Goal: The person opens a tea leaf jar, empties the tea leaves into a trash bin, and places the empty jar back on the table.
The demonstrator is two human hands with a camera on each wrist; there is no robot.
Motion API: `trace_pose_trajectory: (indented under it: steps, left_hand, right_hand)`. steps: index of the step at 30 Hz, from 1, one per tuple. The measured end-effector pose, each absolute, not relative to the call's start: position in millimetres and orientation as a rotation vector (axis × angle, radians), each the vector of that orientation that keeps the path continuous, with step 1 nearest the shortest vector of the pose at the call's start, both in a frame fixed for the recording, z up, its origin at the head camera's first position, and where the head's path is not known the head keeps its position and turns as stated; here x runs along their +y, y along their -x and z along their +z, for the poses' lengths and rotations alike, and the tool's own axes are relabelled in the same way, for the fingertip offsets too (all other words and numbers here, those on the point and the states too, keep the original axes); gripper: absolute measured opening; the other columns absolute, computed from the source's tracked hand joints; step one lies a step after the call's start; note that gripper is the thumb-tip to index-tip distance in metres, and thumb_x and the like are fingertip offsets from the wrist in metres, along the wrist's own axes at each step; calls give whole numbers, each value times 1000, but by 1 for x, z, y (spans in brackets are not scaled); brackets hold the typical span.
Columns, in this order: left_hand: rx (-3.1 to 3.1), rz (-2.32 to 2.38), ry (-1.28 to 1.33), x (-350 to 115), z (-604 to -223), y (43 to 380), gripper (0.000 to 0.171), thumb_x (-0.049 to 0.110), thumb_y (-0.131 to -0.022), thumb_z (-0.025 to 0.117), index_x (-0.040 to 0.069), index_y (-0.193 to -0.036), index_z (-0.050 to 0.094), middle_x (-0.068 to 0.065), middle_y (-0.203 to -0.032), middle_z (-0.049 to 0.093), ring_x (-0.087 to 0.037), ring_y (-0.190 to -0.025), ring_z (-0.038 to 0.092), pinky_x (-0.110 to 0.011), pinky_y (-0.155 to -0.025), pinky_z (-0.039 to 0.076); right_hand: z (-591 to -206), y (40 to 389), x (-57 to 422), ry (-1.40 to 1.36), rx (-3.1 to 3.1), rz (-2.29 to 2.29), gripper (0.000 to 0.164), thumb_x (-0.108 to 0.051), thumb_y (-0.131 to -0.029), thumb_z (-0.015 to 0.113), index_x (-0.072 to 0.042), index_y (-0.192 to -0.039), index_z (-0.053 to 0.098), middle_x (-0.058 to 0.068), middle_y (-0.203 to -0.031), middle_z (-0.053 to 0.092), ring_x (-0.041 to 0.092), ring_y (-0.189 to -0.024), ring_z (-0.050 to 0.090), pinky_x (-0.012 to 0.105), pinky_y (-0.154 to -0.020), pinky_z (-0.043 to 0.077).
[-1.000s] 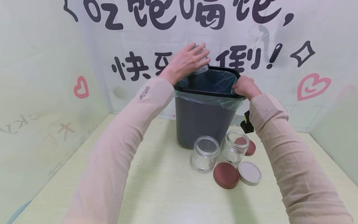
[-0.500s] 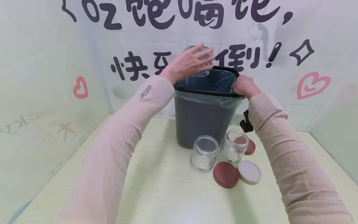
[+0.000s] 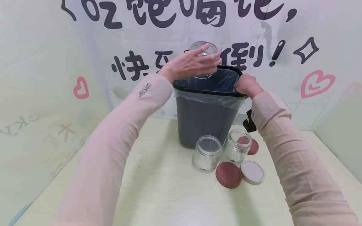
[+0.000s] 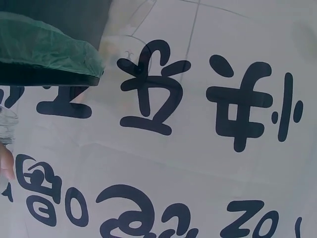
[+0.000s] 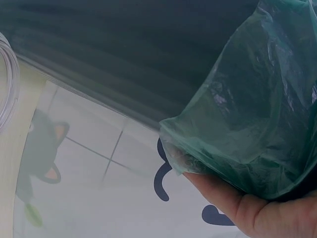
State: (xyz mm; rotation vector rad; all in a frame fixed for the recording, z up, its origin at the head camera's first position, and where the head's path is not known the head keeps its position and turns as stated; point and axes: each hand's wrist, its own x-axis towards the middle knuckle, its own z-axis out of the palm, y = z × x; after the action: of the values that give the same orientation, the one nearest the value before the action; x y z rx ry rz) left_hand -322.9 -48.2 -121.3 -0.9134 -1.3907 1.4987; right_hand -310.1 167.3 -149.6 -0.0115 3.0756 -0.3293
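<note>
My left hand (image 3: 195, 65) grips a clear glass jar (image 3: 212, 49) over the back left of a dark grey bin (image 3: 205, 122). The jar's lower rim hangs at the bin's mouth. In the left wrist view only a fingertip (image 4: 6, 161) and a bit of the jar (image 4: 7, 123) show at the left edge. A thin green bin liner (image 3: 217, 101) is folded over the black rim (image 3: 209, 92). At the bin's right corner my right hand (image 3: 247, 85) holds the rim; in the right wrist view the liner (image 5: 252, 119) covers its fingertips.
Two open glass jars (image 3: 207, 155) stand in front of the bin, small dark specks at their bottoms. Beside them lie a red lid (image 3: 228, 174), a pale lid (image 3: 252, 172) and another red lid (image 3: 254, 147). A printed wall (image 3: 158, 103) rises close behind.
My left hand has moved slightly right with the jar, and more of the jar now shows above the fingers. The right hand stays on the rim.
</note>
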Motion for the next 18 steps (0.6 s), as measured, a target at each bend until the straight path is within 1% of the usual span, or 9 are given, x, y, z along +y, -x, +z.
trace_pose_trajectory:
  steps: [1,5,6,8,10,12,13,15,18]
  left_hand:
    - [-1370,1510,918,-48,-121,323,82,9,-83,68,24,-148,21,-2,-154,23,-20,-140,21,-37,-113,26]
    - [-1345,1514,979,-49,-121,324,78,5,-82,68,23,-146,27,-2,-152,26,-20,-139,23,-35,-112,26]
    - [-1346,1516,994,-49,-121,325,77,5,-82,67,22,-146,28,-2,-152,26,-21,-139,24,-35,-112,26]
    - [-1356,1519,1023,-49,-121,326,76,3,-83,66,22,-146,29,-3,-152,27,-21,-139,25,-36,-113,26]
    - [-1360,1524,1037,-49,-121,327,75,3,-83,66,21,-145,29,-4,-152,27,-22,-139,25,-36,-113,26]
    - [-1360,1519,1044,-49,-122,328,74,3,-83,66,21,-145,30,-4,-152,27,-21,-139,25,-35,-113,26]
    - [-1365,1503,1052,-50,-122,328,73,3,-83,65,21,-145,31,-4,-152,28,-21,-139,26,-35,-113,26]
    - [-1377,1461,1065,-51,-123,328,69,2,-85,63,21,-144,33,-4,-151,30,-21,-138,27,-34,-113,27]
    - [-1387,1373,1079,-55,-124,328,63,0,-87,60,21,-142,36,-4,-148,34,-21,-137,30,-33,-112,28]
  right_hand:
    - [-149,310,167,14,3078,-319,48,-15,-94,34,25,-120,41,36,-127,40,48,-117,42,41,-95,46]
    - [-149,310,167,-2,3073,-351,48,-15,-94,34,25,-121,40,36,-128,39,49,-119,39,41,-93,47]
    - [-149,310,167,-11,3070,-374,48,-15,-94,35,25,-121,39,36,-128,39,48,-119,38,40,-90,50]
    - [-149,311,167,-30,3060,-426,47,-14,-94,35,24,-122,39,36,-128,38,48,-118,38,34,-76,55]
    - [-149,311,167,-31,3058,-439,46,-14,-94,35,23,-121,40,36,-128,38,47,-118,39,30,-66,55]
    - [-149,311,168,-27,3057,-454,46,-14,-94,35,24,-120,41,36,-127,38,48,-117,39,27,-60,55]
    - [-149,311,168,-22,3061,-445,46,-14,-94,35,24,-119,42,36,-127,39,48,-116,39,27,-60,55]
    - [-149,310,168,-10,3069,-415,46,-14,-94,35,24,-118,42,36,-127,39,48,-117,39,30,-67,55]
    - [-149,310,167,-11,3071,-408,46,-14,-94,35,24,-119,42,36,-127,39,48,-117,39,32,-72,55]
